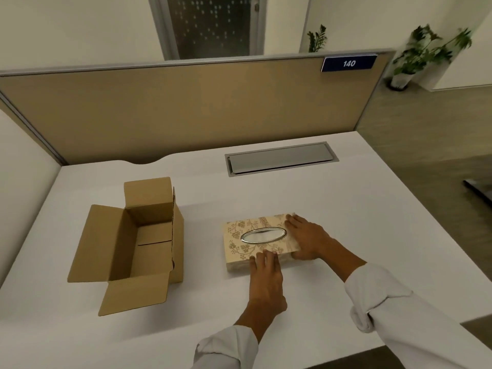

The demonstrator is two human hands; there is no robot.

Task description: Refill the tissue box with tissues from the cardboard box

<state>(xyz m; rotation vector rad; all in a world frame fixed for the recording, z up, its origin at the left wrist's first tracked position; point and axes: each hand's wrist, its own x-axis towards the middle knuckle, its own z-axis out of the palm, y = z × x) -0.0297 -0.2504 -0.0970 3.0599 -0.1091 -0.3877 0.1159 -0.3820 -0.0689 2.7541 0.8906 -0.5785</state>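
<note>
Beige floral tissue box [255, 237], oval silver-rimmed slot, lying flat.

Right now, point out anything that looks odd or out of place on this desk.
The cardboard box meant to supply tissues looks empty inside: only bare cardboard shows. No tissue shows in the tissue box's oval opening. Nothing looks spilled or damaged.

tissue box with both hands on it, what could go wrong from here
1. The cardboard box looks empty from this angle, so there may be no tissues left to refill with.
2. No tissue shows in the oval slot of the tissue box, so the refill may sit too low to pull.
3. The left hand and right hand rest on its near and right edges; on the smooth desk a push could slide it.
</note>
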